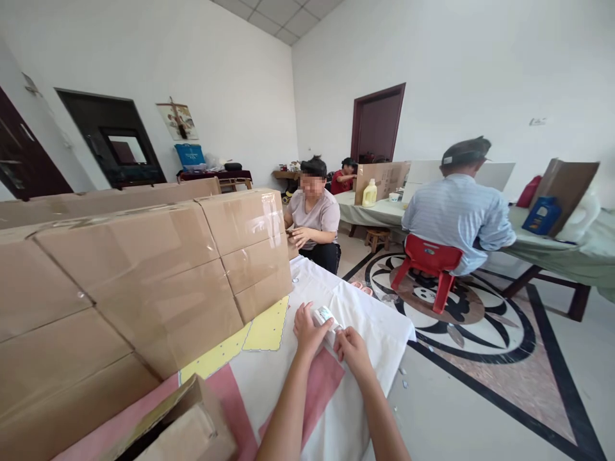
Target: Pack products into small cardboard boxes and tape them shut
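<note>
A small white object with a greenish label (325, 314) is in my hands above the cloth-covered table (384, 314); its exact kind is too small to tell. My left hand (310, 328) is closed round its left side, thumb across the front. At its lower right end, the fingers of my right hand (350, 349) are pinched together on a pale part of it. Whether that part is a lid, a flap or a separate piece, I cannot tell. Beneath my hands lies a white cloth with pink and yellow patches.
Taped cardboard boxes (158, 282) form a wall along the table's left side. An open carton (187, 429) stands close by at the lower left. A person (317, 214) sits beyond the table; another sits on a red chair (427, 256) at the right, by a green-covered table (596, 253).
</note>
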The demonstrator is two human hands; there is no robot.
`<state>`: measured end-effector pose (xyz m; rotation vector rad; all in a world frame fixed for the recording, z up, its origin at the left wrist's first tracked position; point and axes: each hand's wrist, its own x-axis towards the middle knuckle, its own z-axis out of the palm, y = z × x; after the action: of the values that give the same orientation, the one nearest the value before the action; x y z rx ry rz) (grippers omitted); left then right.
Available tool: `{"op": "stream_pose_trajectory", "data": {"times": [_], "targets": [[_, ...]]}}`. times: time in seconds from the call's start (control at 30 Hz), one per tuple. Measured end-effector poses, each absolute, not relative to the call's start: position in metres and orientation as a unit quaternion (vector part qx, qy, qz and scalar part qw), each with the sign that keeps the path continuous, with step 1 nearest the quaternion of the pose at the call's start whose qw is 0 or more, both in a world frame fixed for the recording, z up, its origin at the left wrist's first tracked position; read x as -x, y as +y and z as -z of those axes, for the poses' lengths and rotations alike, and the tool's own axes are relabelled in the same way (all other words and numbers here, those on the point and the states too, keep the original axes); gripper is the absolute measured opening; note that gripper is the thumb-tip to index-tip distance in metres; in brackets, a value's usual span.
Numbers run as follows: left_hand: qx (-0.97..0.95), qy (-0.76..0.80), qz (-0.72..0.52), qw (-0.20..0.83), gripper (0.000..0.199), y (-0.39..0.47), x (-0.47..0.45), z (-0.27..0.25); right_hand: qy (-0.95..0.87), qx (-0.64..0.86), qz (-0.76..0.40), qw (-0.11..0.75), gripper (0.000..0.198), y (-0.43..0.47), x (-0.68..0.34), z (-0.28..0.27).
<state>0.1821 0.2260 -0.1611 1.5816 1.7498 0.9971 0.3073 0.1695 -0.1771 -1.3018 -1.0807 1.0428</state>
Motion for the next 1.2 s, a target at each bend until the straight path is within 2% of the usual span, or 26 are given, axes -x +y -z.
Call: {"op": "stream_pose_trajectory", "data": {"times": [0.17, 0.5, 0.67, 0.73, 0.87, 1.03, 1.2], "targets": [[-0.587, 0.666, -0.368, 0.278, 0.072, 0.223, -0.183, 0.159, -0.463, 0.549, -0.454, 0.527, 0.051, 0.168, -0.309, 0.174], [-0.594, 0.655, -0.382, 0.270, 0.072, 0.221, -0.183, 0.165, -0.477, 0.563, -0.446, 0.507, 0.030, 0.168, -0.310, 0.181], [-0.583, 0.635, -0.430, 0.268, 0.072, 0.220, -0.184, 0.168, -0.480, 0.549, -0.451, 0.514, 0.033, 0.168, -0.310, 0.184], [-0.566, 0.626, -0.467, 0.264, 0.063, 0.219, -0.182, 0.167, -0.478, 0.540, -0.456, 0.521, 0.037, 0.168, -0.310, 0.183], [-0.490, 0.613, -0.570, 0.243, 0.029, 0.213, -0.175, 0.155, -0.471, 0.520, -0.482, 0.524, 0.047, 0.162, -0.311, 0.176], [-0.494, 0.533, -0.650, 0.221, 0.019, 0.170, -0.162, 0.120, -0.464, 0.487, -0.531, 0.516, 0.052, 0.120, -0.290, 0.165], [-0.575, 0.467, -0.631, 0.231, 0.014, 0.083, -0.129, 0.085, -0.455, 0.365, -0.572, 0.577, 0.043, 0.064, -0.247, 0.138]]}}
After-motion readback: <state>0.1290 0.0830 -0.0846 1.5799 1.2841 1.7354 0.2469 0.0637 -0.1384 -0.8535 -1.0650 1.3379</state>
